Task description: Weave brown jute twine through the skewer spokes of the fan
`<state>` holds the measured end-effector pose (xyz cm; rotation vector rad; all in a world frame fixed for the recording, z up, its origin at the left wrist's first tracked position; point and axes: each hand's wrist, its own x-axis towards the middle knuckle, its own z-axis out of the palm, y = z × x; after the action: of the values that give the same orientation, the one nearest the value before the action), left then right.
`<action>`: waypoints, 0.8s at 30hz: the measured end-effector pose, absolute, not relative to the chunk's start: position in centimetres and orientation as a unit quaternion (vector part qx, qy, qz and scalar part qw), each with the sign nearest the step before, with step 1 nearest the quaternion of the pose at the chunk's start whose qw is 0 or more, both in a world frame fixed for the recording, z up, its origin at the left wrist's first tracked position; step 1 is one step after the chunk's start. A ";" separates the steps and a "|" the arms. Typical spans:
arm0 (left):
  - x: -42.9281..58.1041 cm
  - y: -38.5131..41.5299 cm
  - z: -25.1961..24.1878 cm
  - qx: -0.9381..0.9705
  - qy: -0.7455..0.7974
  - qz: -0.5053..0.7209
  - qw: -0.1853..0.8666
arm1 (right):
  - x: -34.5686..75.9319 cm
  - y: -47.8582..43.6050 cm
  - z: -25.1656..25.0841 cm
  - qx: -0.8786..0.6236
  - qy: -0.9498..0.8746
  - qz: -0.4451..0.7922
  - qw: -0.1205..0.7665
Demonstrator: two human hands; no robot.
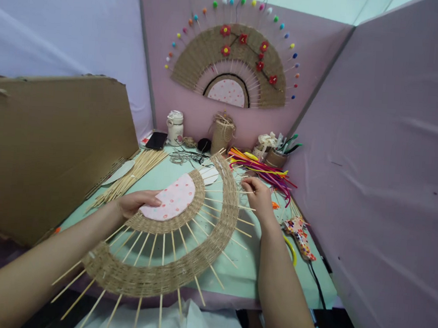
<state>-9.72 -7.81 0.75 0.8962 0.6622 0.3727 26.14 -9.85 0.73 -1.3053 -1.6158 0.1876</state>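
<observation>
A half-round woven fan (162, 277) hangs tilted over the near side of the table. Its thin wooden sticks fan out past a wide band of brown twine weaving. My left hand (140, 202) is closed on the fan's inner part, thumb on top of the pink dotted half-circle (173, 197) and the other fingers hidden beneath. At the fan's right edge, by the stick tips, my right hand (256, 192) pinches a thin strand of twine (243, 185); the strand's course is hard to follow.
A bundle of sticks (137, 172) lies left, beside a cardboard sheet (48, 155). Behind stand a white jar (175, 128), a twine-wrapped pot (222, 134) and colourful pipe cleaners (262, 168). A flowered glue gun (300, 237) lies right. A finished fan (200, 56) hangs on the wall.
</observation>
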 end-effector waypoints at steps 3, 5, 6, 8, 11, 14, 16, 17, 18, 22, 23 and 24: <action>-10.5 -7.6 1.0 0.421 0.324 0.158 0.832 | 26.2 -9.6 0.3 -0.529 -0.673 0.113 0.505; -10.6 -7.4 0.9 0.422 0.330 0.153 0.830 | 26.2 -9.3 0.2 -0.529 -0.665 0.147 0.507; -10.6 -7.4 0.8 0.423 0.329 0.155 0.830 | 26.2 -9.2 0.2 -0.531 -0.660 0.163 0.505; -10.3 -7.2 0.4 0.424 0.321 0.164 0.831 | 26.2 -8.7 0.6 -0.537 -0.658 0.181 0.495; -10.0 -6.6 0.1 0.426 0.315 0.184 0.828 | 26.0 -7.2 1.9 -0.545 -0.677 0.192 0.455; -10.3 -5.6 0.2 0.422 0.330 0.219 0.816 | 25.6 -5.2 3.8 -0.548 -0.699 0.201 0.415; -10.9 -5.0 0.4 0.416 0.342 0.238 0.808 | 25.3 -3.8 5.1 -0.532 -0.717 0.204 0.402; -11.2 -4.9 0.5 0.412 0.347 0.241 0.807 | 25.1 -3.2 5.6 -0.525 -0.726 0.201 0.396; -11.5 -4.9 0.5 0.409 0.349 0.240 0.808 | 25.0 -2.6 6.0 -0.517 -0.733 0.198 0.394; -12.4 -6.0 -0.1 0.404 0.339 0.227 0.818 | 24.5 -1.1 6.7 -0.492 -0.743 0.214 0.400; -12.4 -6.3 -0.3 0.402 0.335 0.231 0.820 | 24.5 -0.9 6.7 -0.485 -0.744 0.220 0.402; -12.4 -6.6 -0.6 0.400 0.330 0.235 0.822 | 24.5 -0.7 6.6 -0.480 -0.746 0.222 0.405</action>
<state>-12.39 -6.56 -0.56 0.8504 0.7021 0.5009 24.53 -0.73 6.63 -1.2112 -1.8813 0.5608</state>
